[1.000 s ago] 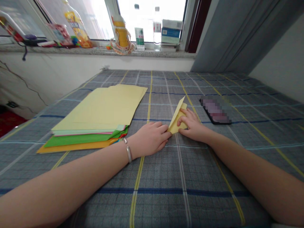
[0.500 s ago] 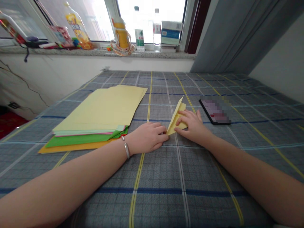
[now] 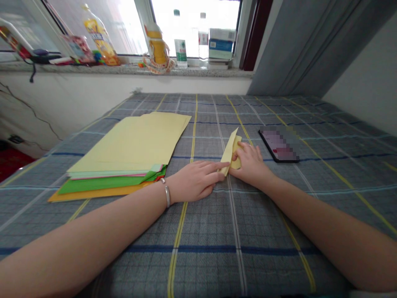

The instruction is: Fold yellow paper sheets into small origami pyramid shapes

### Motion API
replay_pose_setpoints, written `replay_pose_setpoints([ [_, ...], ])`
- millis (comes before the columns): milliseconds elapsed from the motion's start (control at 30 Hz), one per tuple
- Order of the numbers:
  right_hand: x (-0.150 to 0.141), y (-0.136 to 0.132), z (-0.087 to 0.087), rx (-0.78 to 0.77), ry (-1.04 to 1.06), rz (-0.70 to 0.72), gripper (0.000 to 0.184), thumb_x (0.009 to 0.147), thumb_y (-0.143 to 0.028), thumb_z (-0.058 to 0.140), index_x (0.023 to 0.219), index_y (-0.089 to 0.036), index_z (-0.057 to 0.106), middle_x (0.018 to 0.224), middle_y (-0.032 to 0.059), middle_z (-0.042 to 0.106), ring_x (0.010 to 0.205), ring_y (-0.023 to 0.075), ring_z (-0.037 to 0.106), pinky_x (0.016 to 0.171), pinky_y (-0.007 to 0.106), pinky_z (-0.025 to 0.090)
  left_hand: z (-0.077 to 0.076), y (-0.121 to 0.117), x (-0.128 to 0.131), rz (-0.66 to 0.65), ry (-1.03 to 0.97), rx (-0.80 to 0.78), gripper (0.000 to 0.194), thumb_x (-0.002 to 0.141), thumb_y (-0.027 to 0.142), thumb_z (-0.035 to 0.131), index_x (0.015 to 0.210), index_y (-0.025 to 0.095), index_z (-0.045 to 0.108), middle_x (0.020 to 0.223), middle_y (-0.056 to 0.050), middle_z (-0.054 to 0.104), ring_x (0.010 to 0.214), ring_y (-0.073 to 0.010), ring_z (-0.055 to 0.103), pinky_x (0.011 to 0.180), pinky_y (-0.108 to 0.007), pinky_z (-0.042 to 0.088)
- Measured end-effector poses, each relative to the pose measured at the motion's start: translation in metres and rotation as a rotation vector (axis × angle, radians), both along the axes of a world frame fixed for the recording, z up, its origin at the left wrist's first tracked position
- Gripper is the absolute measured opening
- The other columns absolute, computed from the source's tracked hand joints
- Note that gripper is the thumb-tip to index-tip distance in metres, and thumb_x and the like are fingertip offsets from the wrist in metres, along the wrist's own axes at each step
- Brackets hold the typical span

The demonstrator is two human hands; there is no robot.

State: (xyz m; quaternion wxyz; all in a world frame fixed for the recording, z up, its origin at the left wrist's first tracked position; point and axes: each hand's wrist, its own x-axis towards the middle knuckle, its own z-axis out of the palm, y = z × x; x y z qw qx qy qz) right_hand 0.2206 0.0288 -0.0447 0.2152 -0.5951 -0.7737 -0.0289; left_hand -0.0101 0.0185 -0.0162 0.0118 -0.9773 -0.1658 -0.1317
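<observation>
Now the folded yellow paper (image 3: 230,145) sits right of the paper stack (image 3: 133,140): partly folded, one flap standing, not yet flattened! Left hand (image 3: 197,180) presses its near end, right hand (image 3: 251,161) curls at its right; whether either pinches, can't tell.

I see a grey plaid cloth (image 3: 204,231) under everything, crossed by yellow, white and blue stripes; from here I can't tell whether it covers a bed or a counter. On my left it bears a paper stack (image 3: 133,140), pale yellow on top, with green and orange sheets jutting at the near edge. Near the middle I have the folded paper (image 3: 228,152), one flap raised, with the phone (image 3: 277,145) lying flat to its right.
</observation>
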Motion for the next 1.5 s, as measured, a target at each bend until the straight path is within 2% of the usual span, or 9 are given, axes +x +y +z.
replay_pose_setpoints([
  [167,0.019,0.008,-0.004,-0.051,0.103,-0.071,0.045,0.071,-0.049,0.064,0.103,-0.019,0.057,0.137,0.0188,0.044,0.130,0.0353,0.041,0.105,0.052,0.035,-0.006,0.002,-0.002,0.039,-0.059,-0.137,0.045,0.090,0.021,0.049,0.132,0.009,0.041,0.140,-0.016,0.047,0.129,-0.0219,0.045,0.109,-0.040,0.038],
  [300,0.026,0.012,-0.001,-0.101,0.095,-0.052,0.053,0.074,-0.046,0.062,0.118,-0.017,0.055,0.132,0.0174,0.052,0.126,0.0328,0.046,0.105,0.048,0.036,-0.005,0.004,-0.003,0.020,0.005,-0.136,0.048,0.093,0.025,0.046,0.140,0.014,0.039,0.145,-0.013,0.045,0.134,-0.0220,0.041,0.113,-0.042,0.033],
  [567,0.036,0.022,0.007,-0.137,0.129,0.050,0.042,0.094,-0.038,0.032,0.106,-0.018,0.067,0.115,0.0112,0.067,0.111,0.0273,0.057,0.097,0.044,0.041,-0.007,0.008,0.000,0.033,0.069,-0.099,0.044,0.097,0.031,0.042,0.138,0.017,0.045,0.150,-0.012,0.038,0.139,-0.0241,0.035,0.115,-0.045,0.028],
  [900,0.031,0.022,0.002,-0.184,0.588,-0.050,0.031,0.078,-0.036,0.059,0.105,-0.021,0.058,0.103,0.0087,0.066,0.085,0.0226,0.063,0.075,0.039,0.052,-0.008,0.008,0.000,0.054,0.065,-0.112,0.045,0.096,0.034,0.043,0.137,0.016,0.046,0.149,-0.014,0.038,0.138,-0.0268,0.035,0.114,-0.045,0.029],
  [1067,0.019,0.017,0.008,-0.324,1.100,-0.017,0.046,0.084,-0.042,0.052,0.125,-0.026,0.038,0.098,0.0045,0.065,0.062,0.0163,0.065,0.053,0.031,0.053,-0.007,0.008,0.000,0.075,0.007,-0.182,0.053,0.093,0.032,0.049,0.142,0.013,0.038,0.147,-0.016,0.040,0.137,-0.0270,0.036,0.113,-0.044,0.032],
  [1167,0.013,0.011,0.013,-0.400,1.205,0.120,0.049,0.085,-0.046,0.052,0.128,-0.029,0.034,0.116,0.0072,0.062,0.076,0.0172,0.069,0.061,0.032,0.057,-0.007,0.008,-0.001,0.094,-0.085,-0.239,0.072,0.090,0.030,0.053,0.149,0.009,0.018,0.148,-0.020,0.038,0.136,-0.0269,0.038,0.111,-0.043,0.036],
  [1267,0.008,0.003,0.015,-0.411,1.086,0.319,0.054,0.083,-0.040,0.059,0.130,-0.030,0.036,0.137,0.0102,0.050,0.100,0.0211,0.066,0.078,0.037,0.057,-0.008,0.008,-0.001,0.103,-0.143,-0.285,0.083,0.089,0.027,0.054,0.151,0.011,0.002,0.148,-0.019,0.038,0.137,-0.0266,0.038,0.109,-0.044,0.037],
  [1400,0.004,-0.005,0.011,-0.405,0.931,0.482,0.059,0.083,-0.030,0.060,0.137,-0.031,0.035,0.151,0.0105,0.034,0.120,0.0241,0.055,0.098,0.046,0.049,-0.010,0.008,0.000,0.109,-0.190,-0.323,0.088,0.087,0.023,0.054,0.151,0.015,-0.006,0.143,-0.016,0.045,0.131,-0.0258,0.045,0.106,-0.044,0.040],
  [1500,0.002,-0.006,0.005,-0.399,0.859,0.560,0.072,0.085,-0.028,0.058,0.147,-0.031,0.021,0.153,0.0116,0.031,0.129,0.0242,0.048,0.106,0.049,0.042,-0.012,0.008,0.000,0.128,-0.247,-0.323,0.089,0.087,0.021,0.052,0.150,0.016,-0.010,0.136,-0.016,0.052,0.122,-0.0249,0.053,0.100,-0.044,0.044],
])
